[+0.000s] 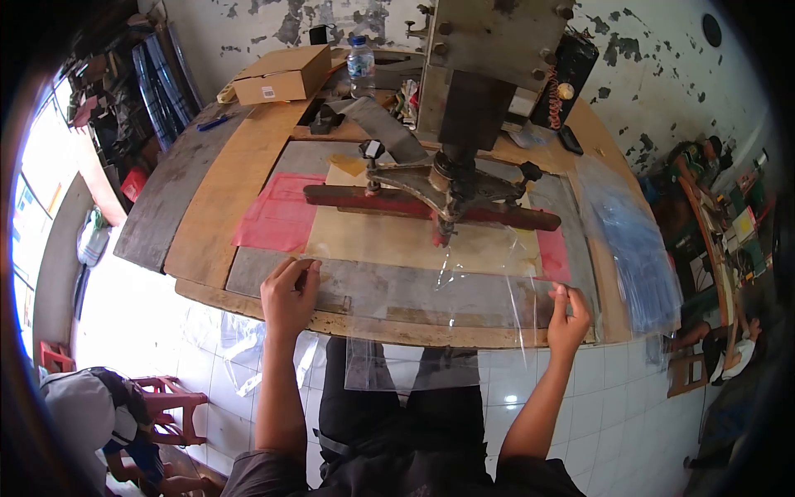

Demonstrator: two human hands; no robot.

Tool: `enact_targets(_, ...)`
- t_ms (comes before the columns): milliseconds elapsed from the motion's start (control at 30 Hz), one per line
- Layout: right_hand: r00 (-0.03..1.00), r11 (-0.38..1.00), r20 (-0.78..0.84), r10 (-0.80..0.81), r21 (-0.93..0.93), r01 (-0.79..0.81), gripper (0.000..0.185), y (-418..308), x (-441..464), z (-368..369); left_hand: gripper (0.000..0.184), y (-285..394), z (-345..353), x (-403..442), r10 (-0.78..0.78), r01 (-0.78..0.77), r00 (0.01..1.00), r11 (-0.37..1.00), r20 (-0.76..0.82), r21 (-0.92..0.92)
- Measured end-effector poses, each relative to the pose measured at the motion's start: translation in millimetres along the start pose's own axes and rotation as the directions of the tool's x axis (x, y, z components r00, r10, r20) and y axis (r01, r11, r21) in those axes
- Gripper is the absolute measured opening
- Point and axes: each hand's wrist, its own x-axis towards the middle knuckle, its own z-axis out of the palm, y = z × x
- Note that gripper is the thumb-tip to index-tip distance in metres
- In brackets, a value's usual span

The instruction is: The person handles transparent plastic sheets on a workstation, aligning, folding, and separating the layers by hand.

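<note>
A clear plastic sheet [414, 364] lies over the front of the worktable and hangs past its edge. My right hand [570, 319] is closed in a pinch at the sheet's right side. Above the table's front left part, my left hand [288, 294] is held with thumb and fingers together, apart from the sheet's visible left edge; anything between its fingertips is hidden. Just beyond the hands is a press head with a long red-edged bar [373, 199]. Beneath the bar lie a cream board [373, 240] and a red sheet [277, 211].
A stack of clear plastic sheets [633, 257] drapes over the table's right side. At the back stand a cardboard box [286, 73] and a water bottle [361, 66]. Loose plastic [240, 340] hangs below the front left edge. Other people sit at lower left and far right.
</note>
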Motion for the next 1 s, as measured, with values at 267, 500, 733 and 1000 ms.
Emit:
enact_targets(267,0.999,0.999,0.041,-0.026,-0.037,0.027,0.019,6,0,1,0.01,3,-5,2,-0.031,0.032,0.998,0.999,0.059,-0.012)
enact_targets(500,0.983,0.998,0.17,-0.065,0.02,0.063,0.021,2,14,0,0.01,0,-4,1,-0.049,0.051,0.996,0.998,0.071,-0.037)
enact_targets(733,0.903,0.97,0.419,0.098,0.162,-0.18,0.037,30,61,41,0.011,-2,-3,-1,-0.044,0.045,0.993,0.999,0.108,-0.007)
enact_targets(1000,0.76,0.938,0.592,0.268,0.021,-0.347,0.034,-5,90,66,0.012,-2,-4,-1,-0.057,0.057,0.993,0.998,0.102,0.007)
